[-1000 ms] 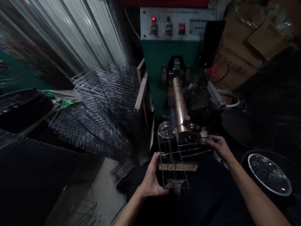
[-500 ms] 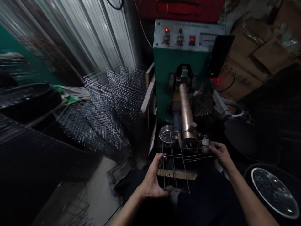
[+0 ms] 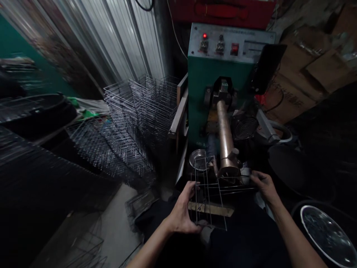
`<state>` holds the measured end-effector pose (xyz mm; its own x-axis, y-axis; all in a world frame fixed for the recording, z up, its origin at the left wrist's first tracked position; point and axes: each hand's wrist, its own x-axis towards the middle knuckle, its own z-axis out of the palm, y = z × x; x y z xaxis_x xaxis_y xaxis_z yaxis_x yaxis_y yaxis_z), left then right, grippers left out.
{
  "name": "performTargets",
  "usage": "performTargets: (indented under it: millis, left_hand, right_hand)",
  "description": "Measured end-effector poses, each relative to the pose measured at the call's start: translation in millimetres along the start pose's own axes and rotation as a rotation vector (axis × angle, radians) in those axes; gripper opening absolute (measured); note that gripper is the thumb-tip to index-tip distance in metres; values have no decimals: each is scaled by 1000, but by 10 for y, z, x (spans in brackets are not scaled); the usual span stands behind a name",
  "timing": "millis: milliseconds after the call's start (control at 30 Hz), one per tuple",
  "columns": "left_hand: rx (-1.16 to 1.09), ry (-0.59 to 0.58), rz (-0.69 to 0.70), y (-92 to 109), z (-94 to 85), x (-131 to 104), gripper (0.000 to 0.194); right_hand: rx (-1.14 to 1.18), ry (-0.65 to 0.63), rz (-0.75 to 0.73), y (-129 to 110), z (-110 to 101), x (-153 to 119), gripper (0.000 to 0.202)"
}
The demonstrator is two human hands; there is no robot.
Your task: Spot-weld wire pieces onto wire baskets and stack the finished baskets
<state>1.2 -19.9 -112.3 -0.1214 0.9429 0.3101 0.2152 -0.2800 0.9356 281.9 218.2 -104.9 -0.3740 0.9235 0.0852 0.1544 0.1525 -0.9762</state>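
My left hand (image 3: 184,214) grips the left side of a small wire frame (image 3: 207,186), thumb low and fingers at the upper wires. My right hand (image 3: 263,183) is closed at the right end of the frame's long thin wires, by the machine's front. Just beyond the frame, a copper-coloured cylinder arm (image 3: 225,137) juts from the green machine (image 3: 200,93). Part of the frame stands in front of a round metal dish (image 3: 197,159). A flat pale strip (image 3: 212,209) lies below the wires. The right fingertips are too dark to make out fully.
Stacked wire racks (image 3: 139,111) stand left of the machine, beside a wooden bar (image 3: 178,115). A bowl of small shiny parts (image 3: 329,234) sits at lower right. Cardboard boxes (image 3: 295,85) lean at the back right, behind a black phone-like slab (image 3: 267,69).
The whole view has shifted slightly, so the machine and racks appear further right. Both hands keep their hold on the wire frame, with little movement relative to it.
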Motion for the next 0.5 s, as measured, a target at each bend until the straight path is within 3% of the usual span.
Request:
performTargets:
  millis: [233,367,500]
  left_hand:
    - [27,23,2,23,-7,35,103]
    - [43,27,-47,41,22,4,105]
    - [13,18,-96,224,9,-224,104]
  right_hand:
    - [65,25,80,45,41,0,53]
    - [-38,12,26,13,70,-4,57]
    - [-150,-79,-66,-110,-85,-231,59]
